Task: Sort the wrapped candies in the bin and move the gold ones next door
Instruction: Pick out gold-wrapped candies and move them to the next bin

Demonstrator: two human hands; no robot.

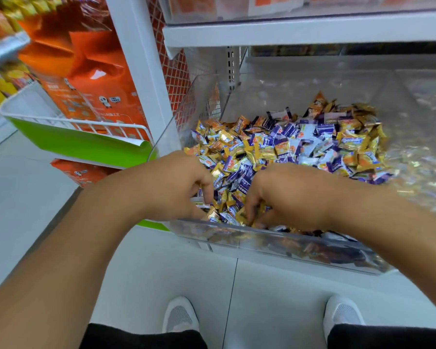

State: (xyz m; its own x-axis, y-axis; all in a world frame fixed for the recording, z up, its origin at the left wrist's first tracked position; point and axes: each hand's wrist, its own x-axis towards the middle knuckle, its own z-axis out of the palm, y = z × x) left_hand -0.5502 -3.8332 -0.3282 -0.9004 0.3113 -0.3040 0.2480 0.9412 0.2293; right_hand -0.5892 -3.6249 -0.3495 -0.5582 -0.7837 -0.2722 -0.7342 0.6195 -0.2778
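Shop aisle, pale glossy floor tiles [161, 268], white metal shelving upright [146, 71] with a perforated slotted strip behind.

Item 1: clear plastic bin [274, 241], hard and glossy, low front wall, tall angled side panels; set on the lower shelf. Holds a loose heap of wrapped candies [300, 144], small pillow-shaped packets with crimped, saw-toothed ends. Foil finishes mixed: gold, orange, purple, white with purple print. The heap rises away from both hands and toward the back right corner.

Item 2: left hand [171, 187], bare, at the near-left corner of the bin, fingers curled down into the candies just inside the front wall. Whether it has pinched a packet cannot be told; fingertips are buried.

Item 3: right hand [287, 195], bare, just beside the left hand, fingers bent downward among gold and purple wrappers. Its hold likewise cannot be told. A narrow strip of candies shows between the two hands.

Item 4: neighbouring compartment [423, 152], right of the right hand, behind a clear divider; contents a blur of glittery clear-silver wrappers.

Item 5: orange snack bags [96, 79], creased glossy film, left of and beyond the left hand, standing in a white wire basket [68, 120] with a lime-green front panel.

Item 6: white mesh shoes [180, 317], below both forearms.
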